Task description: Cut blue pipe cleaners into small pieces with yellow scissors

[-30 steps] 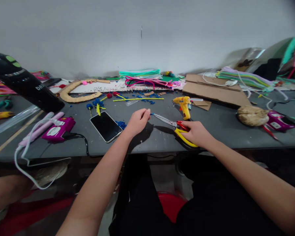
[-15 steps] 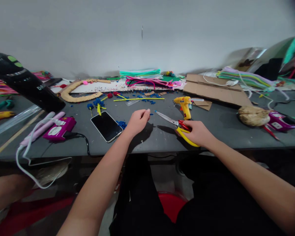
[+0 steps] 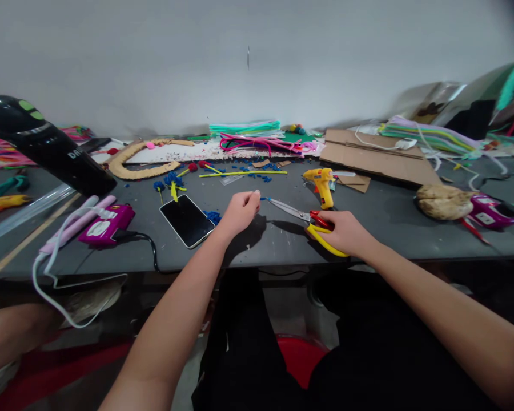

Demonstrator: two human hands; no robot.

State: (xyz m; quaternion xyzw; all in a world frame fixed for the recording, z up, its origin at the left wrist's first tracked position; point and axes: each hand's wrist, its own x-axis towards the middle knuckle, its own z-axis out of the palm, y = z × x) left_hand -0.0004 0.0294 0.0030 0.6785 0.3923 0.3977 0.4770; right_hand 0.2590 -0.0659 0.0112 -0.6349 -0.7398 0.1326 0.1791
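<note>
My left hand (image 3: 242, 210) is closed in a pinch over the middle of the table, on a short blue fuzzy piece (image 3: 264, 198) that looks like pipe cleaner. In my right hand (image 3: 345, 229) are scissors (image 3: 291, 210) with red and yellow handles, their blades pointing left. The blade tips meet the blue piece just beside my left fingertips; the blades look nearly closed. Left of my left hand lies a phone (image 3: 187, 222) with a dark screen, and a small heap of blue clippings (image 3: 213, 217) is at its edge.
A yellow glue gun (image 3: 321, 185) lies beyond my right hand. Cardboard (image 3: 377, 153) and pipe cleaner bundles (image 3: 244, 128) line the wall. A black cylinder (image 3: 55, 149) leans at left, near a purple device (image 3: 107, 226) with cables. A brown lump (image 3: 441, 202) sits at right.
The scissor tips have moved slightly left and now touch the blue piece at my left fingertips; before, a small gap showed. Both hands stay nearly in place.
</note>
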